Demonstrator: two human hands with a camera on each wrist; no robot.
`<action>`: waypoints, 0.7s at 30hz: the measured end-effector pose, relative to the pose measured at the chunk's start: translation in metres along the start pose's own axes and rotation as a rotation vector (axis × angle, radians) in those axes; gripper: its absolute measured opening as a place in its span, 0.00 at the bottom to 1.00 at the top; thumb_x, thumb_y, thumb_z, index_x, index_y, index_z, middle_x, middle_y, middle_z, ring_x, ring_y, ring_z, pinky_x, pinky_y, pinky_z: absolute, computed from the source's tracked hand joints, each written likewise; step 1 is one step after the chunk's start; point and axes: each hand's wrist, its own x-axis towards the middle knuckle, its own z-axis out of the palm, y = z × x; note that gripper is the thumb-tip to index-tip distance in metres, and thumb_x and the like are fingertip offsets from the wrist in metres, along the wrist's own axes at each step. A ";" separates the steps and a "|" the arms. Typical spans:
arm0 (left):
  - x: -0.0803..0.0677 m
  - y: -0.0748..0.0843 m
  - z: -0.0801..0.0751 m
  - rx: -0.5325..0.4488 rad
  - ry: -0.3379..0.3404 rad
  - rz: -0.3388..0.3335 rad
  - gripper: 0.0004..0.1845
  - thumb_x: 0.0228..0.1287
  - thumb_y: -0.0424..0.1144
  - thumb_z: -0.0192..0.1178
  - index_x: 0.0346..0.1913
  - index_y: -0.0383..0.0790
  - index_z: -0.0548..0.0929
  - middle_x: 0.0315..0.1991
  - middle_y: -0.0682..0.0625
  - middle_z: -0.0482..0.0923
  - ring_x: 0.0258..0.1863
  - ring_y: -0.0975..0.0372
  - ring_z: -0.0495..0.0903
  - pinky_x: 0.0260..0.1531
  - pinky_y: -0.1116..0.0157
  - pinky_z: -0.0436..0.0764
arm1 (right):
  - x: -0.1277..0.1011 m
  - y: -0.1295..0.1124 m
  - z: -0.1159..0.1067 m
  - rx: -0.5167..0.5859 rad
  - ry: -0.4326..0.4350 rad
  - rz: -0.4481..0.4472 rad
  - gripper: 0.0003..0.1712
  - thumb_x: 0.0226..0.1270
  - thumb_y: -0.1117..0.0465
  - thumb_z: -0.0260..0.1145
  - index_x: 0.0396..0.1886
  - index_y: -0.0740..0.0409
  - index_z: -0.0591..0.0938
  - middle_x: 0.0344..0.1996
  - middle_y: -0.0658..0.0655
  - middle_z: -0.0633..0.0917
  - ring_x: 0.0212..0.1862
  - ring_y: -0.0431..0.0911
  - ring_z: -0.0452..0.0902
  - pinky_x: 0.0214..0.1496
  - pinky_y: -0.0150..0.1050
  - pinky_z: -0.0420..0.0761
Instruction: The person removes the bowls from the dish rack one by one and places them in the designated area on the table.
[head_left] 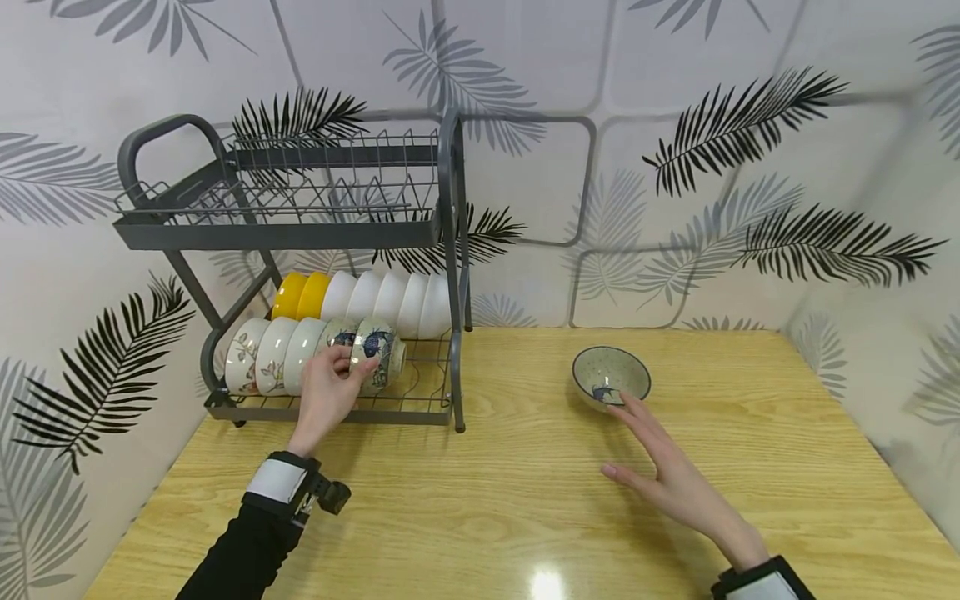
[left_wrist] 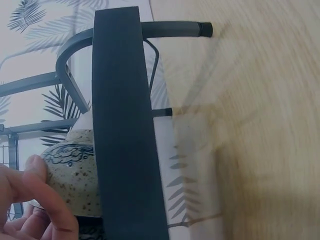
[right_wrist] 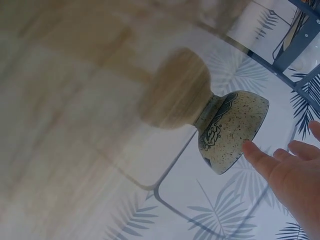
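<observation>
In the head view my left hand (head_left: 327, 390) pinches the rim of a speckled bowl (head_left: 384, 346) with a dark blue pattern, thumb on one side and fingers on the other. This bowl stands on its side at the right end of the front row in the dish rack (head_left: 330, 414). The left wrist view shows the same bowl (left_wrist: 75, 182) partly behind the rack's dark bar. A matching bowl (head_left: 611, 371) sits upright on the table. My right hand (head_left: 675, 475) reaches toward it, fingers extended and thumb apart. Its fingertips are at the rim; whether they touch, I cannot tell.
Beside the held bowl, several pale bowls (head_left: 273, 357) lean in the front row. Behind them stand white bowls (head_left: 390, 300) and two yellow ones (head_left: 288, 296). The rack's upper tier (head_left: 277, 233) overhangs both rows. A patterned wall (head_left: 525, 75) borders the wooden table (head_left: 480, 500).
</observation>
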 end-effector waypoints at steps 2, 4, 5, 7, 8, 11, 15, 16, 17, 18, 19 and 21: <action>-0.001 0.000 0.001 -0.049 -0.003 -0.026 0.14 0.69 0.40 0.65 0.43 0.30 0.80 0.30 0.34 0.85 0.10 0.58 0.77 0.14 0.69 0.78 | 0.000 0.001 0.000 0.003 0.005 -0.004 0.41 0.66 0.56 0.72 0.75 0.60 0.65 0.80 0.68 0.53 0.77 0.75 0.47 0.69 0.78 0.56; -0.003 0.000 0.001 -0.101 0.001 -0.063 0.16 0.69 0.42 0.66 0.45 0.30 0.79 0.31 0.37 0.86 0.10 0.60 0.76 0.15 0.69 0.78 | 0.000 0.001 0.000 0.007 0.010 -0.006 0.41 0.66 0.57 0.72 0.75 0.61 0.65 0.80 0.69 0.53 0.76 0.76 0.48 0.69 0.78 0.55; -0.003 0.000 0.001 -0.125 0.002 -0.082 0.16 0.69 0.43 0.65 0.45 0.30 0.79 0.31 0.39 0.86 0.10 0.61 0.74 0.16 0.69 0.79 | 0.001 0.002 -0.001 0.009 0.013 -0.007 0.41 0.65 0.57 0.72 0.75 0.61 0.66 0.80 0.69 0.53 0.76 0.76 0.48 0.69 0.78 0.55; -0.006 0.001 0.002 -0.163 0.007 -0.112 0.17 0.69 0.43 0.65 0.46 0.31 0.79 0.31 0.43 0.86 0.10 0.63 0.73 0.16 0.69 0.78 | 0.001 0.002 -0.001 0.018 0.013 -0.006 0.41 0.65 0.58 0.72 0.74 0.62 0.66 0.79 0.70 0.53 0.76 0.76 0.48 0.69 0.78 0.55; -0.007 0.001 0.002 -0.178 0.013 -0.120 0.17 0.69 0.43 0.66 0.46 0.31 0.79 0.29 0.44 0.86 0.10 0.64 0.72 0.16 0.69 0.78 | 0.001 0.003 -0.001 0.022 0.012 -0.003 0.41 0.66 0.58 0.72 0.74 0.62 0.66 0.80 0.70 0.53 0.76 0.76 0.48 0.69 0.78 0.55; -0.011 0.003 0.004 -0.204 0.032 -0.125 0.16 0.69 0.43 0.66 0.46 0.31 0.79 0.30 0.45 0.87 0.08 0.66 0.70 0.14 0.70 0.75 | 0.000 0.003 -0.002 0.036 0.006 0.008 0.40 0.66 0.58 0.71 0.74 0.61 0.66 0.80 0.69 0.53 0.76 0.76 0.48 0.69 0.79 0.56; -0.018 0.006 0.007 -0.288 0.055 -0.132 0.14 0.69 0.40 0.65 0.45 0.30 0.79 0.33 0.50 0.89 0.08 0.68 0.69 0.12 0.71 0.71 | -0.001 0.002 -0.002 0.055 0.001 0.021 0.39 0.67 0.58 0.71 0.74 0.62 0.66 0.80 0.70 0.52 0.77 0.76 0.47 0.68 0.79 0.55; -0.019 0.007 0.008 -0.319 0.059 -0.135 0.13 0.70 0.39 0.64 0.45 0.30 0.78 0.32 0.54 0.89 0.08 0.68 0.68 0.12 0.71 0.71 | -0.001 0.002 -0.003 0.060 -0.001 0.024 0.39 0.67 0.58 0.70 0.74 0.62 0.65 0.80 0.70 0.52 0.77 0.76 0.47 0.68 0.79 0.55; -0.021 0.008 0.008 -0.351 0.063 -0.137 0.13 0.70 0.39 0.64 0.45 0.30 0.77 0.31 0.58 0.88 0.08 0.68 0.68 0.12 0.72 0.72 | -0.001 0.002 -0.003 0.064 -0.001 0.026 0.39 0.67 0.59 0.70 0.74 0.62 0.65 0.80 0.70 0.52 0.77 0.76 0.47 0.68 0.79 0.55; -0.022 0.009 0.009 -0.380 0.067 -0.137 0.13 0.70 0.38 0.64 0.44 0.29 0.77 0.30 0.62 0.88 0.08 0.68 0.68 0.12 0.72 0.72 | -0.001 0.001 -0.003 0.068 -0.002 0.029 0.39 0.67 0.59 0.70 0.74 0.62 0.65 0.80 0.69 0.52 0.77 0.76 0.47 0.68 0.79 0.55; -0.024 0.010 0.010 -0.404 0.071 -0.135 0.12 0.70 0.37 0.63 0.43 0.29 0.76 0.29 0.66 0.86 0.08 0.68 0.68 0.12 0.72 0.72 | -0.001 0.001 -0.003 0.070 -0.003 0.031 0.39 0.68 0.59 0.70 0.74 0.62 0.65 0.80 0.69 0.52 0.77 0.76 0.47 0.68 0.79 0.56; -0.026 0.012 0.011 -0.433 0.081 -0.125 0.11 0.71 0.36 0.63 0.43 0.30 0.75 0.27 0.70 0.85 0.08 0.69 0.68 0.12 0.72 0.73 | -0.001 0.001 -0.004 0.069 -0.004 0.033 0.39 0.68 0.59 0.70 0.75 0.62 0.65 0.80 0.69 0.52 0.76 0.75 0.48 0.68 0.77 0.58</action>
